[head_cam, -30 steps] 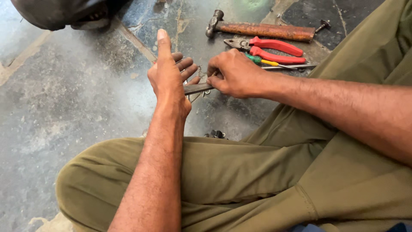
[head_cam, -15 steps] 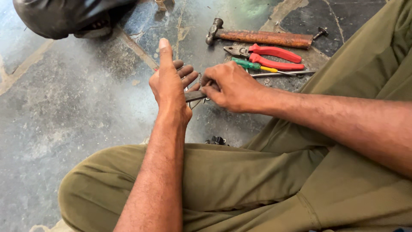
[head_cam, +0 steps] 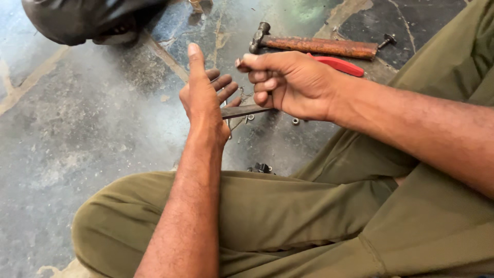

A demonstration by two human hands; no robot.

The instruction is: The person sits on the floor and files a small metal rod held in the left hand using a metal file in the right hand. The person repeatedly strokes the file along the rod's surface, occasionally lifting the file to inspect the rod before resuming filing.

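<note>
Soft, even daylight, fairly sharp view from above

The grey stone floor point(head_cam: 92, 128) is bright at left with a pale washed-out sheen, darker toward the top right; shadows under the left hand point(head_cam: 206, 100) and right hand point(head_cam: 290, 82) are faint and soft-edged. The fingers are slightly blurred, and the near olive-green cloth trousers point(head_cam: 309, 216) look a little soft.

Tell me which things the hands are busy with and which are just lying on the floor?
In use:
left hand, open, fingers spread
right hand, fist closed on a thin metal tool that reaches to the left palm

Lying about:
hammer
red-handled pliers
small nut on the stone floor
dark bundle, top left
</note>
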